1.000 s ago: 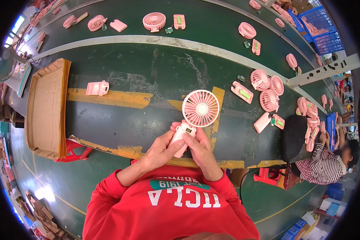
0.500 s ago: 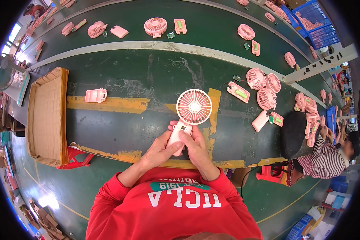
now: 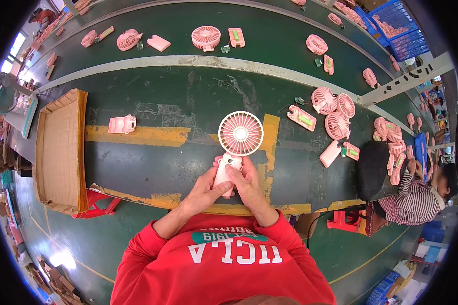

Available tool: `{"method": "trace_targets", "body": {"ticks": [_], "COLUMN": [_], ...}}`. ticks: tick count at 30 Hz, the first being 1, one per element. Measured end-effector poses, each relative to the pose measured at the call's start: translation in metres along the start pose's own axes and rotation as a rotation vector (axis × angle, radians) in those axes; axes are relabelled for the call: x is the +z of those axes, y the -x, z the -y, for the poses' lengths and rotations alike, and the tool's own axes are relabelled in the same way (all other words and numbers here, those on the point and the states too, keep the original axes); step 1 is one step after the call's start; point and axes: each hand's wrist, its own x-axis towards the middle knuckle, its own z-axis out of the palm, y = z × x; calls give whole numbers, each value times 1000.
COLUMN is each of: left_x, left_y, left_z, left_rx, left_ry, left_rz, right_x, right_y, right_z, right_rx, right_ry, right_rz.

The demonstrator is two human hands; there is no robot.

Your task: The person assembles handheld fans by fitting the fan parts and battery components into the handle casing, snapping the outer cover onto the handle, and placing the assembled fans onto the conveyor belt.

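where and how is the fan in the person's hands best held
Likely by the handle, from the near side: it is slim and points toward the person, with the slotted head at the far end. The left hand and right hand hold it.

Red sweatshirt (image 3: 224,277), 6 o'clock: large white block letters (image 3: 234,253), upside down in view; toward 12 from them, green patch (image 3: 201,236) with smaller white characters, also inverted. Pale pink fan (image 3: 240,133), near dial centre: dark display window (image 3: 231,161), too small to read.

Pale pink fan (image 3: 240,133), co-worker's striped sleeve (image 3: 405,185) (black-and-white, perhaps)
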Motion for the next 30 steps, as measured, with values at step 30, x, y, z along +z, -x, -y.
{"method": "trace_targets", "body": {"ticks": [30], "left_x": [-8], "left_y": [-18], "left_z": [-4], "left_rx": [13], "left_ry": [71], "left_rz": [45], "right_x": [-10], "right_y": [-17], "right_z": [19], "right_rx": [79], "right_ry": [-25], "right_rz": [25]}}
